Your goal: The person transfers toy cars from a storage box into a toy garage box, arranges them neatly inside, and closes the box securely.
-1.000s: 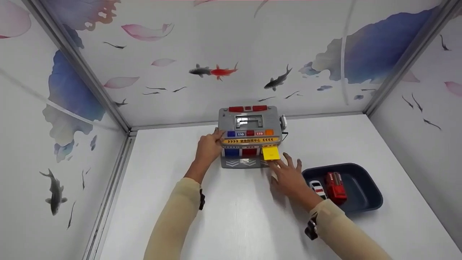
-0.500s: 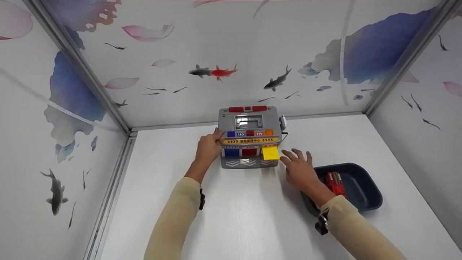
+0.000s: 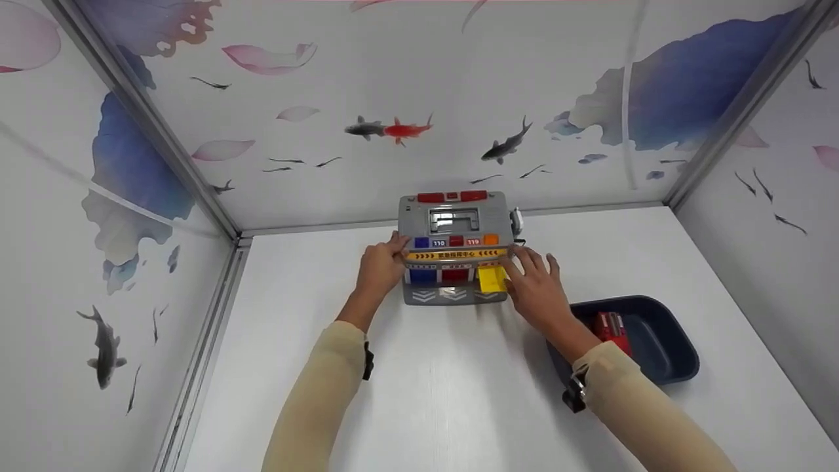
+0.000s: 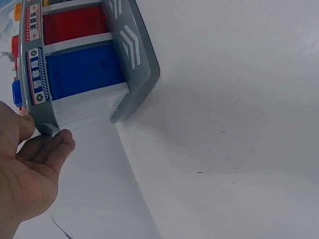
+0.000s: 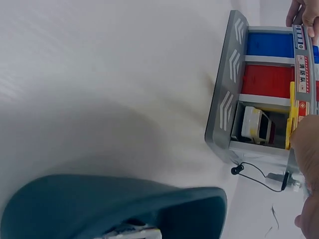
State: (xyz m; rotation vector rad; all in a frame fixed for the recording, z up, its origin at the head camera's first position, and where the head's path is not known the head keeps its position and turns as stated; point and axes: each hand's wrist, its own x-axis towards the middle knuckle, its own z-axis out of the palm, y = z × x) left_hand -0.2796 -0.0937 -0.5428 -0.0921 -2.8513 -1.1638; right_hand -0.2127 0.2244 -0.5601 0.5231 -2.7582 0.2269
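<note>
From here I see the left hand [image 3: 379, 270] grip the toy garage [image 3: 453, 248] on the white table [image 3: 432, 380] — the right hand [image 3: 537, 295], loosely spread, touches its yellow door [image 3: 491, 280]; a white toy car [image 5: 253, 124] stands inside.

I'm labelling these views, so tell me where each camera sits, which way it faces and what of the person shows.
Head: worn on the head, facing forward and down at the toy garage and bin; left hand, right hand and sleeves show.
Left wrist: worn there, facing the toy garage's blue panel and red panel; only part of the left hand shows.
Right wrist: worn there, facing the toy vehicle inside the toy garage; right hand at right edge, left hand at top right.
Both wrist views share those panels.
</note>
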